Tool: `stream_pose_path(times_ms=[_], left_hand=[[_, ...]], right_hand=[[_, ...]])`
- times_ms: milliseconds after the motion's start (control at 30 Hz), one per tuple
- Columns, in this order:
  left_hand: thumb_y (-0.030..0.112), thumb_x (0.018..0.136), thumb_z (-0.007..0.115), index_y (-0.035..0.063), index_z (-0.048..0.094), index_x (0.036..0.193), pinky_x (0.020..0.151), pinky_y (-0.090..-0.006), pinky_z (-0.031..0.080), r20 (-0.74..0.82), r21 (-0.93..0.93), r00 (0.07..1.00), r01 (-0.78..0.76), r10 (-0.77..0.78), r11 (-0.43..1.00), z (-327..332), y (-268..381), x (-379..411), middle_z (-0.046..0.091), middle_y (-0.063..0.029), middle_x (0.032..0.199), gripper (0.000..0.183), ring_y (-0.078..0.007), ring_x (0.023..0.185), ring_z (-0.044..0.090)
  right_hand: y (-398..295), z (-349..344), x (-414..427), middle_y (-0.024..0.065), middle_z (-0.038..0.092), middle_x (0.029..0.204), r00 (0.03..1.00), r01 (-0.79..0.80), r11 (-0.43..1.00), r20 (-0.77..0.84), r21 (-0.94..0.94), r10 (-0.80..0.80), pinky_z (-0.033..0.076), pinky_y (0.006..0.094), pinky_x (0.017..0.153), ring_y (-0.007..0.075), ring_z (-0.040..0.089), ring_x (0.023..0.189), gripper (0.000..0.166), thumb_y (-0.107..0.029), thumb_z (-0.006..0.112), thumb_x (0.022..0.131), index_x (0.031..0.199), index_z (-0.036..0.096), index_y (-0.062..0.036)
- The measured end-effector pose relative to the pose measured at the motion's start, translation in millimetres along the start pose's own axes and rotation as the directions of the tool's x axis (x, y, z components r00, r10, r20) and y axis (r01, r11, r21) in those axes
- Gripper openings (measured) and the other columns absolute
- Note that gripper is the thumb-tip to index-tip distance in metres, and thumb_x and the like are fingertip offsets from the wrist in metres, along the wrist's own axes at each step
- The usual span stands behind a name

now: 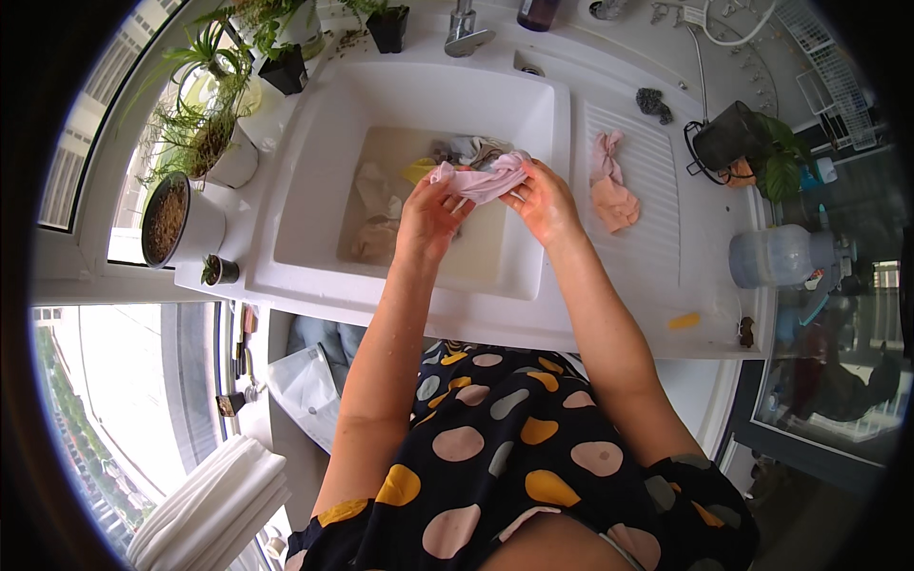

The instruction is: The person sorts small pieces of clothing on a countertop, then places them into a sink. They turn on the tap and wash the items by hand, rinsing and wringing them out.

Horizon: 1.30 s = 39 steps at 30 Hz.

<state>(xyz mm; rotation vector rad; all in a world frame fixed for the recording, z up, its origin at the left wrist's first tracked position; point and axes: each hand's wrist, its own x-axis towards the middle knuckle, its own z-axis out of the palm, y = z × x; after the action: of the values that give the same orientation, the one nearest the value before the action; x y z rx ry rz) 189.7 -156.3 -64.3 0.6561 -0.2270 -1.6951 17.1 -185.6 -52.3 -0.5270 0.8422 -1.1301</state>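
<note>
A twisted pink cloth [480,184] is stretched between my two hands above the sink. My left hand [430,218] grips its left end, while my right hand [541,203] has hold of the right end. Beneath them the white sink basin [307,214] contains cloudy water. Several wet cloths lie in that water: a yellow cloth [418,170], a greyish bundle [475,150] partly behind the pink one, and pale pieces [378,193] at the left. On the ribbed drainboard [646,264] to the right rest a crumpled pink cloth [607,160] and a peach cloth [615,207].
A metal faucet [465,36] stands behind the basin. Potted plants [228,153] line the left ledge. At the right are a dark scrubber [651,103], a black pot [732,139], a large plastic bottle [771,257] and a small yellow piece [683,320].
</note>
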Motion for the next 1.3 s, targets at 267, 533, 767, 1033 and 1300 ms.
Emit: stream_pose_path(times_ms=[267,533,767,1033,1300], left_hand=[[0.003,0.083,0.049,-0.0011,0.05,0.095,0.079,-0.0337,0.05,-0.007,0.057,1.0,-0.007,0.007,0.998,-10,10,0,0.057,-0.0117,0.095,0.013,-0.0228,0.087,0.059],[0.0,0.076,0.06,0.0028,0.052,0.078,0.07,-0.0224,0.047,-0.011,0.258,0.997,-0.069,0.075,0.964,-13,-1,7,0.058,-0.0064,0.082,0.009,-0.0126,0.075,0.058],[0.001,0.079,0.053,0.0037,0.049,0.087,0.075,-0.0295,0.046,-0.138,0.176,0.99,0.014,0.01,0.984,-24,-2,5,0.057,-0.0082,0.089,0.009,-0.0173,0.08,0.056],[0.002,0.081,0.048,0.0015,0.049,0.094,0.078,-0.0382,0.048,0.034,-0.247,0.978,0.208,-0.206,0.946,-15,11,-4,0.055,-0.0133,0.097,0.013,-0.0251,0.091,0.055],[0.01,0.081,0.054,-0.0041,0.059,0.085,0.054,-0.0222,0.046,-0.164,0.763,0.904,-0.138,0.395,0.632,-5,-13,13,0.059,-0.0058,0.07,0.015,-0.0115,0.06,0.055]], right_hand=[[2,9,10,0.0087,0.059,0.095,0.99,-0.074,0.665,-0.133,-0.743,-0.038,0.046,0.0325,0.075,0.019,0.056,0.087,0.03,-0.027,0.057,0.082,0.102,0.052,-0.005],[18,48,3,0.0101,0.062,0.075,0.992,0.042,0.57,-0.034,-0.821,-0.123,0.046,0.0282,0.053,0.0159,0.059,0.063,0.033,-0.028,0.068,0.072,0.087,0.059,0.0004],[21,27,13,0.0065,0.061,0.074,0.98,0.111,0.546,-0.001,-0.83,-0.2,0.05,0.0255,0.054,0.0132,0.059,0.064,0.018,-0.018,0.062,0.078,0.08,0.062,0.0002],[2,9,8,0.0106,0.055,0.098,0.975,-0.221,0.952,0.073,0.21,0.21,0.047,0.034,0.074,0.0217,0.054,0.091,0.02,-0.012,0.057,0.077,0.093,0.051,-0.0022],[21,28,3,0.0125,0.058,0.073,0.913,0.157,0.079,0.115,-0.984,-0.391,0.047,0.0341,0.062,0.0257,0.058,0.066,0.022,-0.017,0.064,0.073,0.09,0.056,-0.0053]])
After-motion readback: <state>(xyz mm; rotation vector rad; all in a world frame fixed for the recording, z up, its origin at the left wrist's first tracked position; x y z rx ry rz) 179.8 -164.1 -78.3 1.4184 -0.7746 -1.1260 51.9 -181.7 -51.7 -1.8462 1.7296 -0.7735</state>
